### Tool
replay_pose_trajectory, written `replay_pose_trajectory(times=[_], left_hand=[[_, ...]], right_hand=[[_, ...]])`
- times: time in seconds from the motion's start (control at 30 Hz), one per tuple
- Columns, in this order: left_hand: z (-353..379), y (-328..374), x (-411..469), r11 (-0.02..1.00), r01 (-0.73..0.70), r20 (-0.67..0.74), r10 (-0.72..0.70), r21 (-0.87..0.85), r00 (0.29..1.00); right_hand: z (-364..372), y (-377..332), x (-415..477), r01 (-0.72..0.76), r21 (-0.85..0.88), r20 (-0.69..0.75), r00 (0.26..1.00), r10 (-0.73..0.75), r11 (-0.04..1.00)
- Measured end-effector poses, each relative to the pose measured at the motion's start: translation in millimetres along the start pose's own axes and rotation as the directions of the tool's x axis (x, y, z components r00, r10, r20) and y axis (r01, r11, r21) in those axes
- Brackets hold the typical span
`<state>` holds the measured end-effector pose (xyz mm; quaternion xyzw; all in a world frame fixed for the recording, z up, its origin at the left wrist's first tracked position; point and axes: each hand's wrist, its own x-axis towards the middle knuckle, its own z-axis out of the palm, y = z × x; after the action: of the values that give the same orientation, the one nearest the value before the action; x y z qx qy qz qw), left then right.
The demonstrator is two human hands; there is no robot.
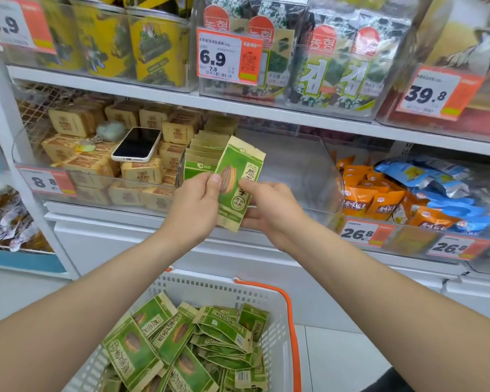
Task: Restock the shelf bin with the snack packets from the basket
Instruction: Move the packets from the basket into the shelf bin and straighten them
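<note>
Green-and-kraft paper, printed with a large seed: one sunflower-seed packet stood upright in the head view, gripped by both hands just in front of the clear shelf bin. The left hand pinched its left edge, thumb on the front. The right hand held the right edge, thumb in front and fingers behind.

Inside the bin, against its left wall, one row of matching packets stood on edge, overlapped too tightly to count exactly. Below the arms, one white basket with one orange handle held a loose heap of the same packets — well over a dozen.

One smartphone lay face up on tan packets in the bin to the left. Orange packets and blue packets filled the bin to the right.

Six price tags showed along the white shelf boards, with seaweed packs in clear bins on the upper board. Pale floor tiles lay to the right of the basket.
</note>
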<state>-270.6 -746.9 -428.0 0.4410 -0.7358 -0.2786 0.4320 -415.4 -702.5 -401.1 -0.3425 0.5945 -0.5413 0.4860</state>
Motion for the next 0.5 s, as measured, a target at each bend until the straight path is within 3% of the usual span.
replay_pose_trajectory(times=[0.17,0.27,0.37,0.5], left_hand=[[0.1,9.2,10.5,0.952,-0.193,-0.150,0.232,0.239,0.961],[-1.4,1.1,24.3,0.826,-0.290,-0.116,0.388,0.484,0.914],[-0.8,-8.8,35.8,0.673,-0.259,-0.010,0.367,0.693,0.930],[2.7,-21.3,53.7,0.652,-0.230,0.066,0.266,0.723,0.962]], right_hand=[[-11.6,-26.8,42.1,0.072,-0.096,-0.244,0.965,-0.094,0.993],[-28.0,-37.5,71.3,0.030,-0.083,-0.316,0.947,-0.055,0.996],[-35.2,-30.6,103.6,-0.058,-0.187,-0.307,0.952,-0.002,0.981],[-29.2,-15.8,146.4,-0.177,-0.342,-0.248,0.964,0.093,0.923]])
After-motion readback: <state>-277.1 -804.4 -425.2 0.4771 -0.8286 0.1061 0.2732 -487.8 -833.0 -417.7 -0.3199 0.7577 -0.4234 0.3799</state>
